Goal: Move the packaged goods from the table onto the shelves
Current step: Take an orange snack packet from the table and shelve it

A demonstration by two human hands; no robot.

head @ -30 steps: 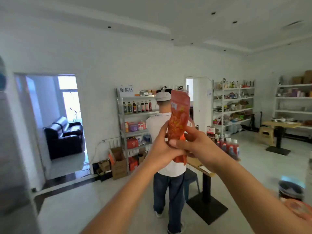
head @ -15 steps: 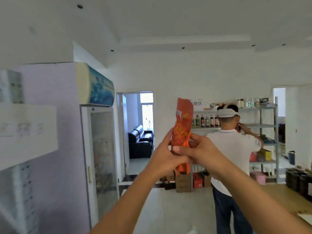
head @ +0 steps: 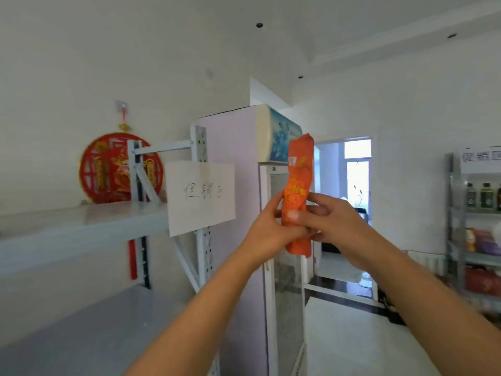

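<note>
Single head-worn view faces forward across the room, close behind both raised forearms.

Left hand (head: 267, 229), right hand (head: 329, 222) gripping upright orange packet (head: 297, 185), shelf (head: 81, 226) nearby

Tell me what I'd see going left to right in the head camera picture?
Red round decoration → white paper sign → orange packet held in both hands → bright doorway → bottle shelf.

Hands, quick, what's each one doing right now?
Left hand: closed on the orange packet, gripping its lower half.
Right hand: closed on the same packet, thumb across its front.
</note>
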